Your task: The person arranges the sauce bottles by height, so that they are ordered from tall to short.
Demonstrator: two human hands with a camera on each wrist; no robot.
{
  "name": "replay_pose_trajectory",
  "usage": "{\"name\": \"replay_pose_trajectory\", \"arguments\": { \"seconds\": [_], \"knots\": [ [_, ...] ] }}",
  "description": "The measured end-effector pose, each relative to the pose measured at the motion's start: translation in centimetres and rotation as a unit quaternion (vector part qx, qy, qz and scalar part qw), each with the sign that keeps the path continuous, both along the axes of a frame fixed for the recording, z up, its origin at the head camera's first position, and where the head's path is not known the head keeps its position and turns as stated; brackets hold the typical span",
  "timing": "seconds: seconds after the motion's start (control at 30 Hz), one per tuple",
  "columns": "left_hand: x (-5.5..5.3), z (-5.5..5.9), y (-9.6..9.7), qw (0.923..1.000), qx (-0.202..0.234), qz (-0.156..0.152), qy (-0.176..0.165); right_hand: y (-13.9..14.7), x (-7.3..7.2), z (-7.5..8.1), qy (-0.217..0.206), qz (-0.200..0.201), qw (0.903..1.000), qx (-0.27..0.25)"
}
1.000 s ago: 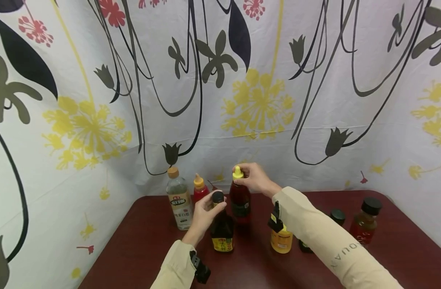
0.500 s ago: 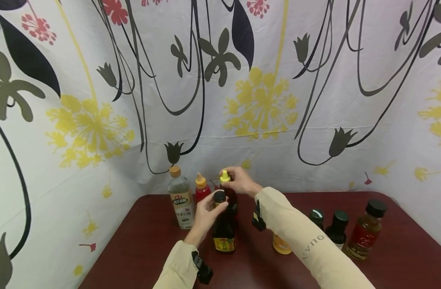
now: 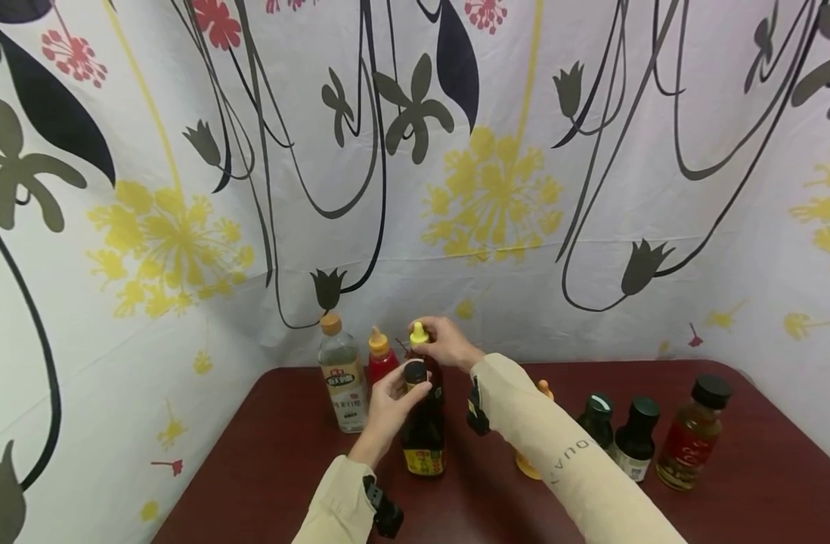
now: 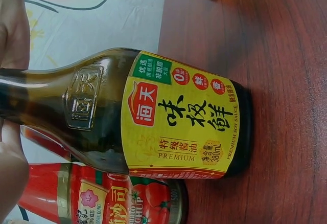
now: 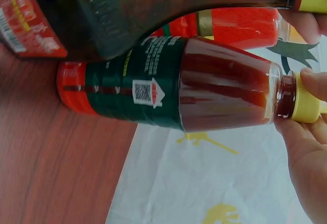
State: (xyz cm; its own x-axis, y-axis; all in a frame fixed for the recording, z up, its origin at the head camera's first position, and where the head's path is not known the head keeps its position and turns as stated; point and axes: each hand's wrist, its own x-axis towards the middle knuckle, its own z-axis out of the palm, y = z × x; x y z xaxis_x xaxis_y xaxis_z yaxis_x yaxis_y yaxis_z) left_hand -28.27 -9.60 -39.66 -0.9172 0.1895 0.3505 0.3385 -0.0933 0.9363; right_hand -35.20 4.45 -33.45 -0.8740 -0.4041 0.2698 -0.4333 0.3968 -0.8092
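Note:
In the head view my left hand grips the neck of a dark soy sauce bottle just under its black cap. Its yellow label faces the left wrist camera, and the base is down at the table. Behind it, my right hand pinches a red-brown sauce bottle by its yellow nozzle cap. The right wrist view shows that sauce bottle upright with a green label, overlapped by the soy sauce bottle. A ketchup bottle is close to both on the left, partly hidden by my left hand.
A clear vinegar bottle stands left of the ketchup. To the right are a yellow bottle half covered by my right sleeve, two dark green-capped bottles and an oil bottle. A patterned cloth hangs behind the table.
My right hand has moved left with the yellow-capped sauce bottle, from beside the soy sauce bottle to behind it. The left hand keeps its hold on the soy sauce bottle, nearly still.

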Motion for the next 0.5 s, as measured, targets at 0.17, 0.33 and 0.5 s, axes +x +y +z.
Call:
{"name": "replay_pose_trajectory", "arguments": {
  "seconds": [0.17, 0.33, 0.5],
  "knots": [
    [0.15, 0.02, 0.12, 1.0, -0.001, 0.006, 0.0, -0.13, 0.12, 0.0, -0.02, -0.019, 0.9996, -0.008],
    [0.26, -0.06, 0.09, 1.0, -0.003, 0.006, -0.006, -0.29, 0.35, 0.02, -0.018, -0.025, 0.9995, -0.001],
    [0.17, -0.11, 0.26, 0.9999, 0.0, 0.01, 0.004, -0.04, 0.65, 0.69, -0.027, -0.023, 0.9993, 0.015]
  ]
}}
